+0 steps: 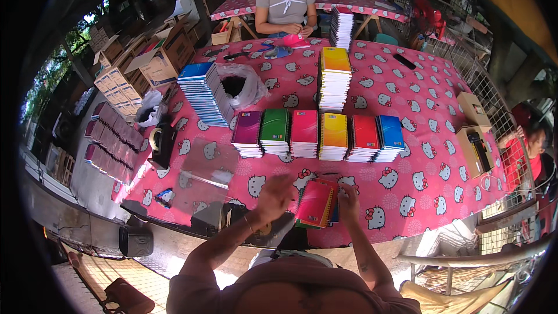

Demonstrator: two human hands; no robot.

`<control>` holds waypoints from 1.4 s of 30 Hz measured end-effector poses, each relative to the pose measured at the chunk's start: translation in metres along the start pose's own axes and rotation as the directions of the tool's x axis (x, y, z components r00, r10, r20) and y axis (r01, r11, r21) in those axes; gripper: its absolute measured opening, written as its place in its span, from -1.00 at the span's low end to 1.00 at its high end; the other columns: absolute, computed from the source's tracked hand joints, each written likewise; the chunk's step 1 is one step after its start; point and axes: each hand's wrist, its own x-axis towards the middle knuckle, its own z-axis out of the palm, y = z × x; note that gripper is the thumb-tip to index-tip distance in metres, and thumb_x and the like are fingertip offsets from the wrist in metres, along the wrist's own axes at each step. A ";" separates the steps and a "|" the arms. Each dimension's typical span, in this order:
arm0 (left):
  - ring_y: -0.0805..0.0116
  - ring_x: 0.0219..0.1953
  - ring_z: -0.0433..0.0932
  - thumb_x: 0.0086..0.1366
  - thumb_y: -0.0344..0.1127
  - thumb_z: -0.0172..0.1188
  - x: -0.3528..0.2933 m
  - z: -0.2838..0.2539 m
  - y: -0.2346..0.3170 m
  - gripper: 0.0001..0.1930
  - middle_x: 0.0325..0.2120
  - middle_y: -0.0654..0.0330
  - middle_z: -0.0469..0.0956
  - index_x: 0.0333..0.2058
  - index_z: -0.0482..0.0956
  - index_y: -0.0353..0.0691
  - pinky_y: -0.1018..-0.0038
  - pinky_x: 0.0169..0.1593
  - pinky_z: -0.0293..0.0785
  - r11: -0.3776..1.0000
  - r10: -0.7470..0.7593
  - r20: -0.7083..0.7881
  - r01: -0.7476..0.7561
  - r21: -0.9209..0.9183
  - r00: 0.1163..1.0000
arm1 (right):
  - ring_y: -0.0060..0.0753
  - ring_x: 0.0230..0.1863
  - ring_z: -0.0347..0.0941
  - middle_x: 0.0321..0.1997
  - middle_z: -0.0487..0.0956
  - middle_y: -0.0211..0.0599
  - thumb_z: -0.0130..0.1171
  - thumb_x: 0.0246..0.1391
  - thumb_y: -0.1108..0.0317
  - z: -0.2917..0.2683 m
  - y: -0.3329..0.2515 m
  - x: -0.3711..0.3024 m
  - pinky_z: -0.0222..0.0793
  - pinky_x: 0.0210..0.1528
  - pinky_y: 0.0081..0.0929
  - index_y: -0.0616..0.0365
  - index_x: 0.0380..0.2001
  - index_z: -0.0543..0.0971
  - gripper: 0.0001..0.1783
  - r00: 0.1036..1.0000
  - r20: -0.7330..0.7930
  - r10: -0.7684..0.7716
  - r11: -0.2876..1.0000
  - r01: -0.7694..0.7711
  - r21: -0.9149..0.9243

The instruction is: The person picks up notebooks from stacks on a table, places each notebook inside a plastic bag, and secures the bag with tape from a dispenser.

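Observation:
A small stack of spiral notebooks (314, 204) lies at the near edge of the table in front of me, a pink-red cover on top and green, yellow and blue edges showing beneath. My right hand (349, 202) grips its right side. Just left of the stack is my left hand (275, 199), apart from it; its fingers are smeared by motion. Beyond my hands stands a row of notebook piles: purple (249, 131), green (275, 129), pink (304, 131), yellow (333, 134), red (364, 136) and blue (390, 136).
Taller notebook stacks, blue (203, 96) and yellow (336, 78), rise behind the row. A clear plastic sheet (203, 174) and a tape dispenser (163, 144) lie left. Open cardboard boxes (474, 145) stand right. Across the pink patterned table (418, 192) sits another person (285, 9).

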 end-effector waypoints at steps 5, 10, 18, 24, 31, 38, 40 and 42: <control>-0.17 -0.05 0.51 0.18 0.19 0.27 0.072 -0.077 -0.168 -0.31 -0.19 -0.11 0.53 -0.01 0.49 -0.38 0.00 0.04 0.48 0.437 -0.815 -0.196 0.801 0.409 0.545 | 0.00 0.13 0.47 0.08 0.53 0.03 0.37 0.05 0.21 0.016 0.035 -0.033 0.38 0.17 -0.12 0.24 0.20 0.40 -0.31 0.994 -0.055 0.094 0.996 -0.093 0.011; -0.14 -0.13 0.60 0.16 -0.15 0.39 0.071 -0.082 -0.157 -0.54 -0.17 -0.15 0.59 -0.11 0.48 -0.35 0.06 -0.06 0.51 0.655 -0.660 -0.290 0.720 0.231 0.693 | -0.02 0.17 0.45 0.13 0.51 0.07 0.37 0.07 0.12 0.022 0.014 -0.040 0.33 0.22 -0.16 0.30 0.26 0.33 -0.21 0.991 -0.044 0.123 0.986 -0.127 -0.105; 0.10 -0.10 0.60 0.12 -0.33 0.34 0.134 -0.019 0.043 -0.67 -0.17 0.07 0.62 -0.11 0.62 -0.22 0.20 -0.02 0.50 0.907 0.327 0.748 0.030 -0.420 0.578 | -0.47 -0.08 0.43 -0.11 0.55 -0.31 0.09 0.33 -0.01 0.006 0.006 -0.026 0.38 0.02 -0.43 0.26 0.14 0.45 -0.44 0.951 -0.072 0.301 0.932 -0.277 0.232; 0.01 0.18 0.34 0.08 -0.21 0.31 0.031 0.051 0.022 -0.42 0.07 -0.05 0.41 0.12 0.47 -0.11 0.01 0.14 0.32 0.980 -0.190 0.168 0.197 -0.030 0.967 | -0.52 -0.20 0.49 -0.18 0.59 -0.39 0.21 0.26 0.06 0.005 0.006 -0.026 0.42 -0.11 -0.51 0.19 0.00 0.51 -0.56 0.951 0.023 0.307 0.930 -0.306 0.204; -0.07 0.14 0.42 0.21 -0.32 0.21 -0.047 0.047 0.006 -0.41 0.07 -0.21 0.40 0.20 0.28 -0.31 0.09 0.17 0.35 0.150 -0.557 0.565 0.743 -0.653 0.609 | -0.31 -0.15 0.63 -0.12 0.64 -0.19 0.30 0.12 0.31 0.087 -0.064 -0.035 0.62 -0.11 -0.32 0.25 0.03 0.49 -0.56 0.893 0.303 0.332 0.782 -0.441 0.441; -0.06 0.35 0.26 0.22 -0.37 0.26 -0.102 -0.128 -0.040 -0.34 0.25 -0.04 0.30 0.28 0.23 -0.16 -0.03 0.38 0.11 0.945 0.322 0.262 -0.292 -0.148 0.910 | -0.23 -0.23 0.67 -0.17 0.66 -0.16 0.23 0.12 0.41 0.146 -0.121 -0.088 0.67 -0.20 -0.35 0.28 0.01 0.50 -0.62 0.634 0.677 0.374 0.403 -0.769 0.496; -0.13 0.36 0.22 0.17 -0.33 0.32 -0.115 -0.136 -0.059 -0.31 0.30 -0.06 0.25 0.27 0.25 -0.13 -0.10 0.40 0.04 0.829 0.540 0.187 -0.481 -0.285 0.820 | -0.21 -0.03 0.61 0.01 0.60 -0.09 0.23 0.18 0.30 0.170 -0.106 -0.111 0.59 -0.02 -0.28 0.29 0.15 0.41 -0.48 0.624 0.700 0.347 0.427 -0.770 0.474; -0.05 0.28 0.31 0.04 -0.41 0.41 -0.126 -0.139 -0.070 -0.17 0.24 -0.04 0.27 0.28 0.19 -0.12 0.05 0.34 0.19 0.820 0.384 0.139 -0.268 -0.506 0.913 | -0.20 0.17 0.47 0.20 0.48 -0.06 0.22 0.23 0.17 0.188 -0.102 -0.127 0.44 0.17 -0.22 0.26 0.30 0.27 -0.32 0.766 0.580 0.277 0.425 -0.639 0.641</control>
